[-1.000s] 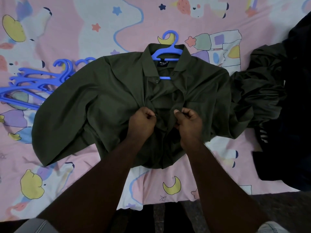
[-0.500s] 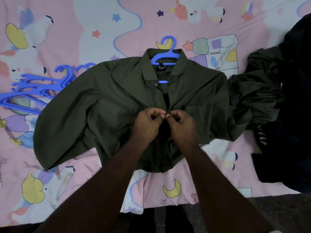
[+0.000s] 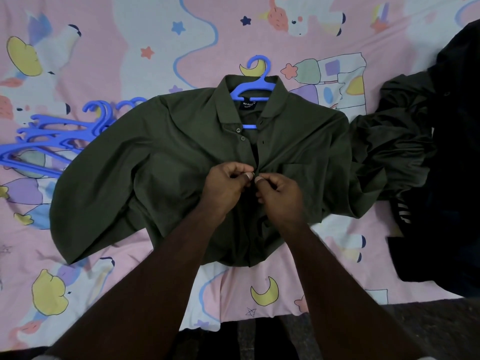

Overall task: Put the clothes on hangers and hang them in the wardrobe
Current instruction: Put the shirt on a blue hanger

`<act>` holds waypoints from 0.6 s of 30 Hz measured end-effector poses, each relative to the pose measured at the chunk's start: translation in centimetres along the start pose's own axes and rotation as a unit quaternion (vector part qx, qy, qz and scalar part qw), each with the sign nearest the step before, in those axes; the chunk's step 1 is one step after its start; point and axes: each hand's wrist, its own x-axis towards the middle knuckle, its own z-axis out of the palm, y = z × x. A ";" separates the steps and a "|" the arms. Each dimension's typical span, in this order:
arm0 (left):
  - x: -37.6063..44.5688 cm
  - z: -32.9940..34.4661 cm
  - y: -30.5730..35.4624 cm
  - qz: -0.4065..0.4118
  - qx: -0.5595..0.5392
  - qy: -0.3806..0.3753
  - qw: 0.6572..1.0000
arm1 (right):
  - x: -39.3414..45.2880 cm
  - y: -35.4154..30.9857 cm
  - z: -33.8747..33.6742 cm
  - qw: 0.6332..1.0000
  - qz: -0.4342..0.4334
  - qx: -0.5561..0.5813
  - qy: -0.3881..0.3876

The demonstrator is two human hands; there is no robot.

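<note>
Both our hands pinch the front of the olive shirt [image 3: 155, 162] at mid-chest.

The shirt lies flat on the pink printed bedsheet [image 3: 104, 48], a blue hanger [image 3: 255, 84] already inside its collar. Our left hand [image 3: 224, 189] and right hand [image 3: 279, 194] each pinch 1 edge of the placket, thumbs nearly touching. Spare blue hangers [image 3: 57, 136] lie just left; dark clothes [image 3: 415, 141] are heaped right.
</note>
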 end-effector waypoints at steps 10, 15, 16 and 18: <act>-0.9 -0.5 0.8 -0.047 -0.043 -0.018 0.998 | 0.5 -0.4 -0.1 1.000 0.004 -0.020 -0.011; -0.6 -0.6 1.2 -0.055 -0.048 -0.002 0.997 | 0.3 -0.8 -0.1 0.998 0.026 0.056 -0.014; -0.5 -0.5 1.2 -0.058 -0.062 -0.003 0.996 | 0.2 -1.0 -0.2 0.994 0.042 0.099 -0.020; -0.4 -0.5 1.1 -0.067 -0.098 -0.010 0.993 | 0.1 -1.4 -0.3 0.981 0.090 0.170 -0.031</act>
